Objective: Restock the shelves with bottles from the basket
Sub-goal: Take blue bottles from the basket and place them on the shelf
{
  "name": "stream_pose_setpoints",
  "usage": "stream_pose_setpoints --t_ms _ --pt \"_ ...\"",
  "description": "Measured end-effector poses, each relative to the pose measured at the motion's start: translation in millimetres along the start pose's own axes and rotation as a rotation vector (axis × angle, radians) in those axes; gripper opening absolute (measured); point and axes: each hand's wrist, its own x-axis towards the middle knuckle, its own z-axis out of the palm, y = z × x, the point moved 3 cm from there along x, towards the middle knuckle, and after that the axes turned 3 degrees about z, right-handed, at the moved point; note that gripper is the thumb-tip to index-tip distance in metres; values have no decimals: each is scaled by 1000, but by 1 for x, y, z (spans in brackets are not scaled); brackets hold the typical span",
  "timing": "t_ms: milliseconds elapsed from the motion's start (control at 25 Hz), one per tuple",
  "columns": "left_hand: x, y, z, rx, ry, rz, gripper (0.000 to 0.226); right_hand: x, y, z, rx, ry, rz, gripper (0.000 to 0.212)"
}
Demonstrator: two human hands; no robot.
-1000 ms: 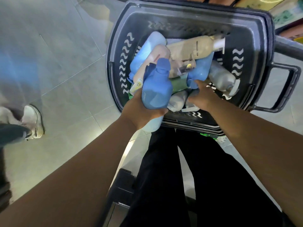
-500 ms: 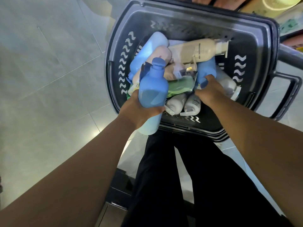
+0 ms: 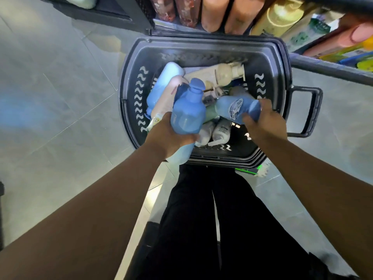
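A black plastic basket (image 3: 201, 51) stands on the floor in front of me, holding several bottles. My left hand (image 3: 169, 136) grips a tall blue bottle (image 3: 188, 110) upright over the basket's near left side. My right hand (image 3: 264, 120) holds a second blue bottle with a white label (image 3: 236, 108), lying sideways just above the pile. Still in the basket are a cream pump bottle (image 3: 218, 74), a light blue bottle (image 3: 165, 79), a pink bottle (image 3: 167, 96) and two white bottles (image 3: 218, 130).
Shelves with stocked bottles (image 3: 218, 13) run along the top edge, right behind the basket. The basket's handle (image 3: 308, 112) sticks out to the right. A dark shelf rail (image 3: 331, 69) crosses the upper right. Grey floor tiles (image 3: 60, 98) spread to the left.
My right hand has lifted a blue labelled bottle out of the pile. My left hand keeps its blue bottle. My view has tilted up, so the shelves now show.
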Motion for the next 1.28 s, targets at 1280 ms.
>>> stream_pose_setpoints --t_ms 1280 --pt "-198 158 -101 -812 -319 246 67 -192 -113 -311 830 -211 -243 21"
